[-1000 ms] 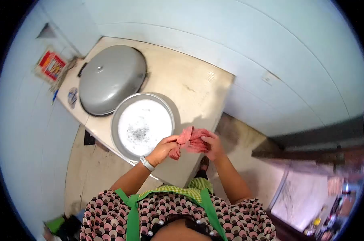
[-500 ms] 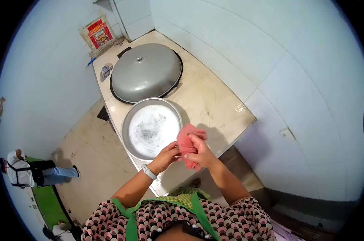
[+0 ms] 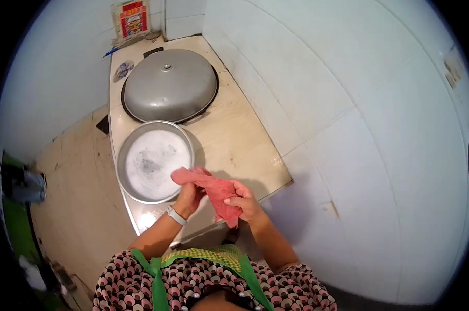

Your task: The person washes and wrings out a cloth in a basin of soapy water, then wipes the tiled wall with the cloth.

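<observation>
A red cloth is stretched between my two hands over the near end of the counter. My right hand grips its right side, with the thumb on top and a corner hanging below. Under the left end of the cloth is my left hand, its fingers partly covered by the fabric and closed on it. A pale band circles my left wrist. Just left of the hands stands a round metal basin full of white suds. The left end of the cloth reaches the basin's right rim.
Behind the basin, a large wok with a domed metal lid is set into the tiled counter. A crumpled bag and a blue pen lie at its left. Another person stands at far left. A tiled wall borders the right.
The cloth has gone from bunched up to spread out between both hands. My left hand has moved under its left end. The view has shifted, so the counter appears further left.
</observation>
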A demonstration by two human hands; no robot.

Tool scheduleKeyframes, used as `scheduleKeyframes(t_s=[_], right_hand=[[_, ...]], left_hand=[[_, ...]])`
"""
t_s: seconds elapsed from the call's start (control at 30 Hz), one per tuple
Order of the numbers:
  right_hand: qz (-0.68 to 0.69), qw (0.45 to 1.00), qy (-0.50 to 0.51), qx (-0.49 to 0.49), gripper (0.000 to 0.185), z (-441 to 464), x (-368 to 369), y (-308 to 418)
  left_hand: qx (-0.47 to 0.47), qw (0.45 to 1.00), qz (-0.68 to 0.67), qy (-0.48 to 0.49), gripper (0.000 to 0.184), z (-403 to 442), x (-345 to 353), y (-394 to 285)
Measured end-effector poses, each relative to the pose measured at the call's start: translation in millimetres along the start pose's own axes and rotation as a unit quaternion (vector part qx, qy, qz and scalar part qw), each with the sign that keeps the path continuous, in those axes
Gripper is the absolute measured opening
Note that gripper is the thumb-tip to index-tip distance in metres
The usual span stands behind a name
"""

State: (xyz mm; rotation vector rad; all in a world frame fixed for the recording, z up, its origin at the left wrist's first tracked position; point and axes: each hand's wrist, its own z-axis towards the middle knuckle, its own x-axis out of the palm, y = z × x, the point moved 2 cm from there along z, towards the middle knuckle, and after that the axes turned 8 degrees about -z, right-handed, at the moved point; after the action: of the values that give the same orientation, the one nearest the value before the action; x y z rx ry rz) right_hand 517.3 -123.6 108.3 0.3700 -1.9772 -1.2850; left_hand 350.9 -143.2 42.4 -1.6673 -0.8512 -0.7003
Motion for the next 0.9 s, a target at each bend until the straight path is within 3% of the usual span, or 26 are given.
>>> scheduleKeyframes(t_s=[0.07,0.1,0.13,0.17,0.23,0.27,0.3,0.33,0.37,0.43,0.47,0.5,0.53,0.57,0.6,0.67,0.7,0.77,0.8,0.83,0.87,0.9], right_hand=[[-0.063,0.998,-0.023,0.012,0.040,1,-55,1],[-0.249,0.961,-0.122,-0.005,0.042,2,-87,-6],[-0.425,0.880,-0.211,-0.026,0.044,-4,-108,-9],[-0.427,0.882,-0.199,-0.015,0.044,-10,-121,-7],[-0.631,0.739,-0.222,-0.079,0.046,-18,-140,3],[-0.633,0.741,-0.209,-0.076,0.046,-15,-136,12],[-0.325,0.928,-0.173,-0.061,0.044,-10,-129,14],[0.028,0.992,-0.120,-0.031,0.042,-3,-123,17],[0.026,0.993,-0.114,-0.023,0.042,11,-129,14],[-0.196,0.968,-0.040,-0.151,0.055,39,-142,14],[-0.202,0.967,-0.034,-0.152,0.055,39,-132,29],[-0.019,0.984,0.015,-0.178,0.055,37,-121,45],[0.163,0.965,0.062,-0.197,0.054,36,-108,62],[0.231,0.961,0.024,-0.151,0.053,47,-103,71],[0.218,0.963,0.024,-0.157,0.053,51,-103,81],[0.193,0.969,0.078,-0.130,0.051,61,-102,109],[0.103,0.985,-0.015,-0.135,0.049,66,-104,124],[0.081,0.970,-0.118,-0.195,0.047,75,-112,155],[0.045,0.967,-0.022,-0.249,0.043,74,-140,160],[0.240,0.958,-0.017,-0.154,0.039,88,-179,188],[0.165,0.964,0.099,-0.181,0.036,76,-151,228],[0.196,0.954,0.103,-0.201,0.038,73,-127,261]], left_hand=[[0.102,0.989,0.023,-0.104,0.023,5,44,-2],[0.165,0.981,0.075,-0.075,0.021,13,49,6],[0.243,0.943,0.219,-0.070,0.026,32,31,24],[0.259,0.915,0.303,-0.062,0.028,34,46,29],[0.275,0.862,0.426,-0.023,0.033,35,87,50],[0.277,0.840,0.467,0.009,0.035,38,107,59],[0.350,0.760,0.547,0.027,0.038,42,118,76],[0.413,0.666,0.619,0.045,0.041,47,128,91],[0.411,0.668,0.619,0.035,0.041,45,148,83],[0.422,0.774,0.472,0.016,0.058,36,181,57],[0.429,0.772,0.468,0.012,0.058,32,187,48],[0.415,0.808,0.419,0.021,0.058,30,189,38],[0.398,0.841,0.366,0.033,0.059,30,185,30],[0.389,0.773,0.500,0.048,0.054,36,170,31],[0.399,0.773,0.490,0.054,0.054,38,155,30],[0.432,0.603,0.666,0.078,0.051,39,139,29],[0.442,0.608,0.655,0.075,0.051,38,131,26],[0.375,0.677,0.632,0.041,0.049,35,108,17],[0.364,0.669,0.647,0.037,0.049,34,86,26],[0.367,0.692,0.622,0.006,0.050,33,70,32],[0.351,0.718,0.601,-0.024,0.052,20,52,35],[0.353,0.707,0.610,-0.063,0.051,6,37,32]])
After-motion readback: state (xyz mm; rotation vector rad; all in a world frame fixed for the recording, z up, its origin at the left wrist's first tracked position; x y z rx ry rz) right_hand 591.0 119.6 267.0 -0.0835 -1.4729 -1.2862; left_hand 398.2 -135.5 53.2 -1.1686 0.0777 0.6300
